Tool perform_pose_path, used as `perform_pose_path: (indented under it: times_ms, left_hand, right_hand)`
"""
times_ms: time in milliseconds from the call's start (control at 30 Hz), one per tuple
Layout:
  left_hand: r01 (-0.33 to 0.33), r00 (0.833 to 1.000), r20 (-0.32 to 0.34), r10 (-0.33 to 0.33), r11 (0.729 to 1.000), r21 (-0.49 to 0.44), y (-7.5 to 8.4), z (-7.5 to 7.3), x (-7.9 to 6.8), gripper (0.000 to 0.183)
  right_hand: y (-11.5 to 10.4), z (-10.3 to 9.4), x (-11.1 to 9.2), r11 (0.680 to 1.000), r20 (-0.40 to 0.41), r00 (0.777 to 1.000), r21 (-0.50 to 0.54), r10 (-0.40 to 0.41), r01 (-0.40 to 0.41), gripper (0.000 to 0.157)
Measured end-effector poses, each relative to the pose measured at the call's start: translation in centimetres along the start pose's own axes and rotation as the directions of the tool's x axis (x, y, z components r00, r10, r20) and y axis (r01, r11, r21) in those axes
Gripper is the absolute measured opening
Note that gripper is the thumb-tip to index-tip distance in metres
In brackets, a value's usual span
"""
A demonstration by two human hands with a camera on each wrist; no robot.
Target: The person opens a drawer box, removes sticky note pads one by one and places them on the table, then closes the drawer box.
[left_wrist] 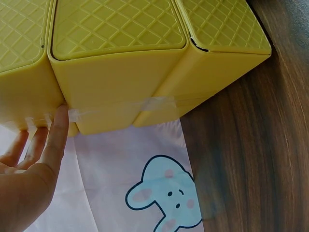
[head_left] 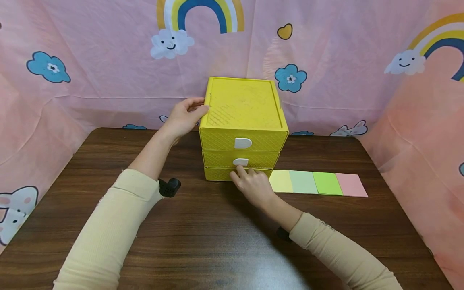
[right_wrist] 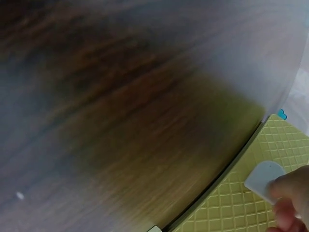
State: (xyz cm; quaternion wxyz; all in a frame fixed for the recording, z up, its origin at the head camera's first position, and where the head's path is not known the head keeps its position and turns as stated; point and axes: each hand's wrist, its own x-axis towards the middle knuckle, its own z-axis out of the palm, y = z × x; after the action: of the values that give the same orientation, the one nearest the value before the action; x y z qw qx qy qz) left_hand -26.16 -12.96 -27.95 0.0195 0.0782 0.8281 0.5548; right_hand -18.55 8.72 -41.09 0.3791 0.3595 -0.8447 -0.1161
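A yellow three-drawer box (head_left: 244,102) stands upright on the table, each visible drawer front patterned with diamonds. White tab handles show on the top drawer (head_left: 243,143) and middle drawer (head_left: 241,162). My left hand (head_left: 185,117) steadies the box's left side; in the left wrist view, its extended fingers (left_wrist: 59,130) touch the yellow wall. At the bottom drawer, my right hand (head_left: 253,185) has bent fingers in front of the lowest front. The right wrist view shows that hand pinching a white handle (right_wrist: 264,179); part of the grip lies outside that frame.
Right of the box, a row of coloured paper squares (head_left: 302,182) in yellow, mint, green and pink lies on the brown wooden table (head_left: 203,241). Behind hangs a pink patterned cloth (head_left: 119,52). Clear tape (left_wrist: 159,103) crosses the box's side.
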Motion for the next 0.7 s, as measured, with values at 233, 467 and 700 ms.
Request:
perform_pose_path:
  times_ms: [233,467,700]
  left_hand:
    - [0.006,1.0,0.004,-0.006,1.0,-0.011,-0.1,0.1,0.0,0.053]
    - [0.009,1.0,0.01,-0.009,1.0,-0.009,0.1,0.0,-0.1,0.053]
    - [-0.001,1.0,0.006,0.001,1.0,-0.002,0.1,0.0,-0.2,0.054]
  right_hand:
    - [0.0,0.2,-0.2,1.0,0.0,1.0,-0.015,0.005,-0.005,0.029]
    - [0.3,-0.2,-0.4,1.0,0.043,0.999,0.02,-0.007,0.006,0.027]
    - [0.7,-1.2,-0.5,0.999,0.069,0.998,0.036,-0.002,0.0,0.03]
